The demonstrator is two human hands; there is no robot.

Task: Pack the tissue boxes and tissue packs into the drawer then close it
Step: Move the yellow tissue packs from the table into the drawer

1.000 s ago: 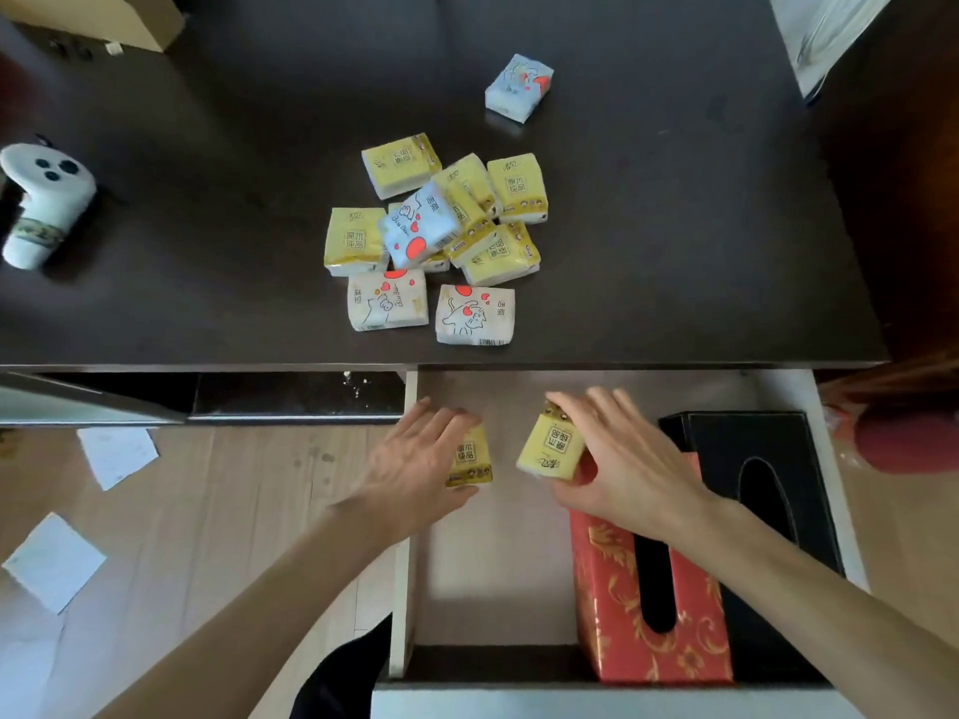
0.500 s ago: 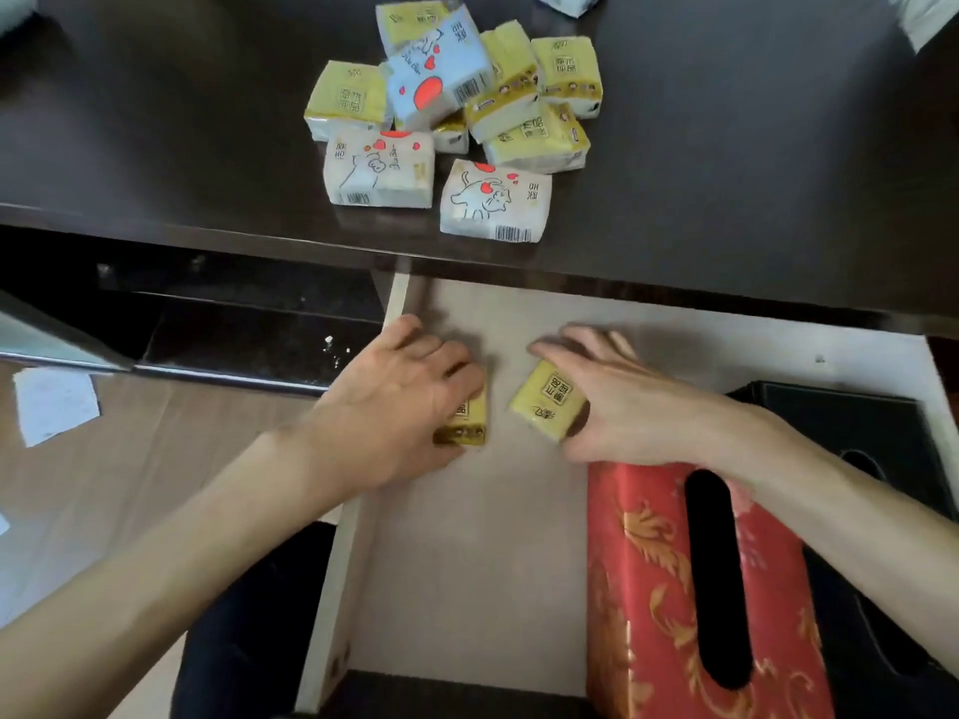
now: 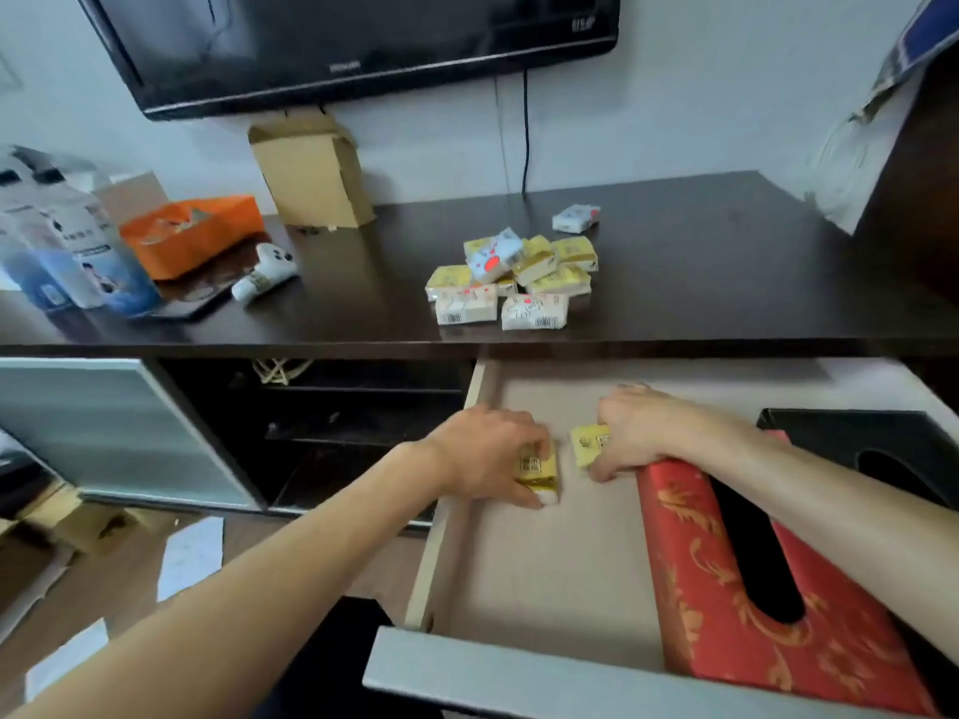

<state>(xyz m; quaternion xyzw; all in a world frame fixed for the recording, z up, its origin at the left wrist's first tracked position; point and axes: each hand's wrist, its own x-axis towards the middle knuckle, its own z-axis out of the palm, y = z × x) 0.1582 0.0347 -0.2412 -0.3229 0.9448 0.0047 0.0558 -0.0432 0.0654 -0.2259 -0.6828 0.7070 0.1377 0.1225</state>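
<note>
The pale wooden drawer (image 3: 545,563) is pulled open below the dark tabletop (image 3: 674,262). Inside it, my left hand (image 3: 488,451) presses a yellow tissue pack (image 3: 539,467) onto the drawer floor near the left wall. Beside it, my right hand (image 3: 635,430) grips a second yellow tissue pack (image 3: 589,443) low over the floor. A red patterned tissue box (image 3: 752,589) lies in the drawer under my right forearm, and a black tissue box (image 3: 872,448) sits to its right. A pile of several yellow and white tissue packs (image 3: 514,282) rests on the tabletop, with one white pack (image 3: 576,219) lying apart behind it.
An orange tissue box (image 3: 192,233), a cardboard box (image 3: 311,173), a white controller (image 3: 264,269) and blue-white packages (image 3: 57,236) stand on the tabletop's left. A TV (image 3: 353,38) hangs above. An open cabinet bay (image 3: 322,417) lies left of the drawer. Papers (image 3: 189,555) litter the floor.
Both hands have lowered their yellow packs to the drawer floor. The camera has tilted up, so the TV, wall and back of the tabletop came into view.
</note>
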